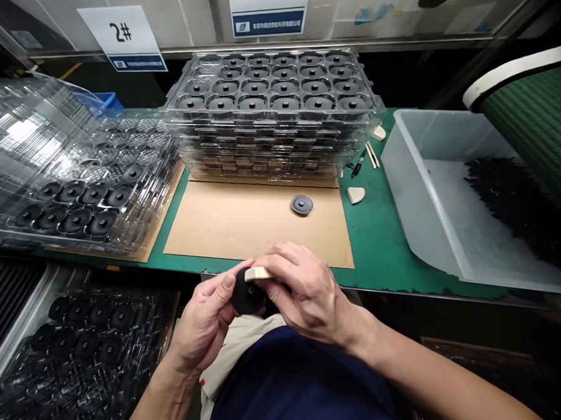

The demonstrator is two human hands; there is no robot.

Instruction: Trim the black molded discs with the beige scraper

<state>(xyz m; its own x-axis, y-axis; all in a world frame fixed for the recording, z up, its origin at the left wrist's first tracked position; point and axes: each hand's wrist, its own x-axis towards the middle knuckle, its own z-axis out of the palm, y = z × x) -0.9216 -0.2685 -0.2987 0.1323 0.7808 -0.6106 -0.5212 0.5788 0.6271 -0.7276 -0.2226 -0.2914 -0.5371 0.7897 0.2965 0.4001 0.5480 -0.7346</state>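
Close to my body, my left hand grips a round black plastic part by its edge, with the thumb on the near face. A small hub shows at the part's middle. My right hand is closed on a cream-coloured block, which lies against the upper edge of that part. The right fingertips are partly hidden behind the block. Beyond my hands, a similar dark round part rests on the cardboard sheet.
A stack of clear trays holding black parts stands behind the cardboard. More trays are at left, others lower left. At right are a translucent bin with dark parts, a loose cream block and tweezers.
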